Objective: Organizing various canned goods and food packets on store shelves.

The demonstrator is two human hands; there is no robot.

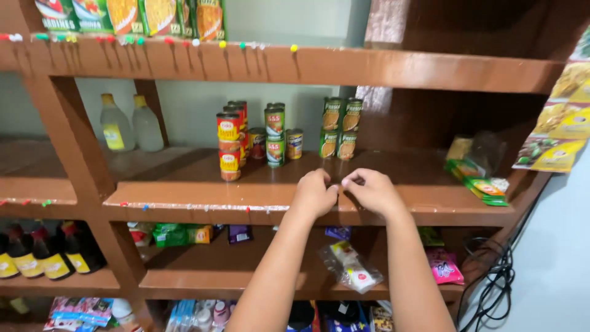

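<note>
Both hands are resting at the front lip of the middle shelf [184,198], near the centre of the view: the left hand [314,193] is lying knuckles up with fingers curled under, and the right hand [373,191] is sitting just beside it at 3 o'clock, thumb and forefinger pinched together at the lip; whether either is gripping anything cannot be told, as whatever lies between the fingertips is too small to make out. The two hands are almost touching. Open shelf board is showing between the hands and the goods behind them. At 12 o'clock from the hands, two stacked pairs of green-labelled cans [341,128] are standing near the back wall; at 11 o'clock a stack of green-and-red cans [275,136] is standing, and at 10 o'clock a taller stack of red-and-yellow cans [229,146], all well apart from the fingers. Two clear bottles with yellow caps [130,123] are standing far off at 9 o'clock. At 3 o'clock, green sachets [478,181] are lying toward the shelf's right end. At 6 o'clock, between the forearms, a clear plastic packet [351,265] is lying on the lower shelf. Black cables [495,273] are hanging at 4 o'clock
</note>
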